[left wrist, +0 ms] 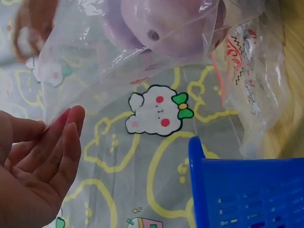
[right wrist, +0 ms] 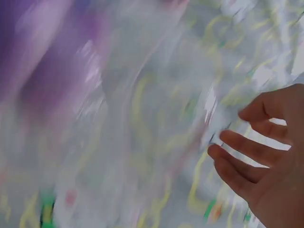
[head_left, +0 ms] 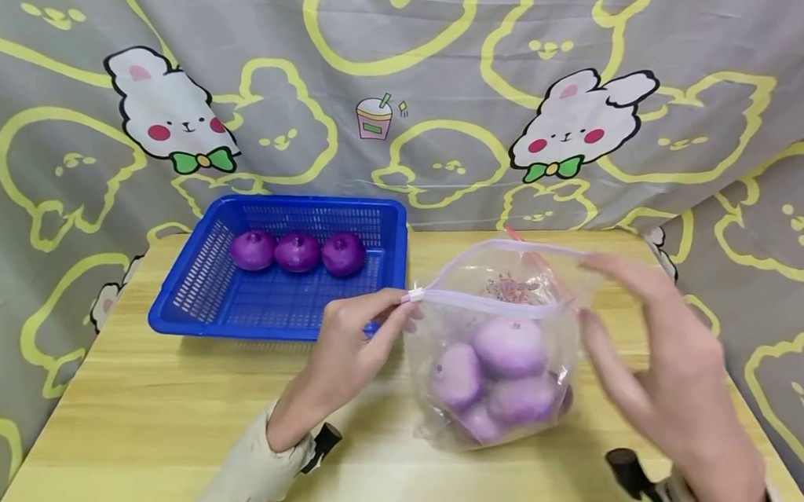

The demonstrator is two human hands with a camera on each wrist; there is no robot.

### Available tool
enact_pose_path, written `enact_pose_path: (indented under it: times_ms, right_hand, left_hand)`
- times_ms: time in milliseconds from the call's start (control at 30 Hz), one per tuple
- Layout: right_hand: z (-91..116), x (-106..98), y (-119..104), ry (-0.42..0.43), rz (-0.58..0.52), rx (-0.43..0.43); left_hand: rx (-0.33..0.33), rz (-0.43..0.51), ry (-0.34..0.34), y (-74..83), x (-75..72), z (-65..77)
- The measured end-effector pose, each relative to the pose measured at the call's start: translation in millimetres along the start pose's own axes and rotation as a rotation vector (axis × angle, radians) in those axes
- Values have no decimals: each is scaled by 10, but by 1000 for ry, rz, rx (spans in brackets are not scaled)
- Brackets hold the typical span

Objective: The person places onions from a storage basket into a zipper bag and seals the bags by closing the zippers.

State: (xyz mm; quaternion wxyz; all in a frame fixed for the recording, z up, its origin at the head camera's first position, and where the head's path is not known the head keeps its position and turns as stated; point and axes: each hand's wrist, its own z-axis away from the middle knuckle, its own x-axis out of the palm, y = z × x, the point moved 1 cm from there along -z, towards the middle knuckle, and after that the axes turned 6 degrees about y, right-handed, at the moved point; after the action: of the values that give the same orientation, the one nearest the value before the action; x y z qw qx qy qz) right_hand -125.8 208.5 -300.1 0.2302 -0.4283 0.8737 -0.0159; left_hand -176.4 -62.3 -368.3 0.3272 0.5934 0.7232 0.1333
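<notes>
A clear zip bag stands on the table with its mouth gaping. Through the plastic I see several purple onions. My left hand pinches the bag's left top corner at the white zip slider; in the left wrist view the thumb and fingers meet on the plastic. At the right top corner is my right hand, blurred, with thumb and fingers spread apart. In the right wrist view, the loosely bent fingers hold nothing, and the bag is a blur beside them.
Left of the bag sits a blue plastic basket, holding three purple onions in a row. The wooden table ends at a grey patterned curtain behind and at the right. Dark wrist mounts are on both sleeves.
</notes>
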Motion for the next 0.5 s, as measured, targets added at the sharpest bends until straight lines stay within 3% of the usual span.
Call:
enact_pose_path:
  times_ms: [67,133,267,367,500]
  right_hand:
    - [-80,161,-213,-51,-81,-82]
    - [-137,336,-362,-174,-115,-119]
    - [-175,685,-411,-382,-40,-129]
    - [-162,844,-365,-427,8,-126]
    - [-160,918,-366,-405,42,-146]
  left_hand:
    - [35,-2,-16,27,-14,-4]
    - [72,-6,-24,51,-17,-3]
    - [121,-39,-29,85,-26,5]
    - [129,-65,-34,83,-58,2]
    - [134,-82,-33,79,-133,-17]
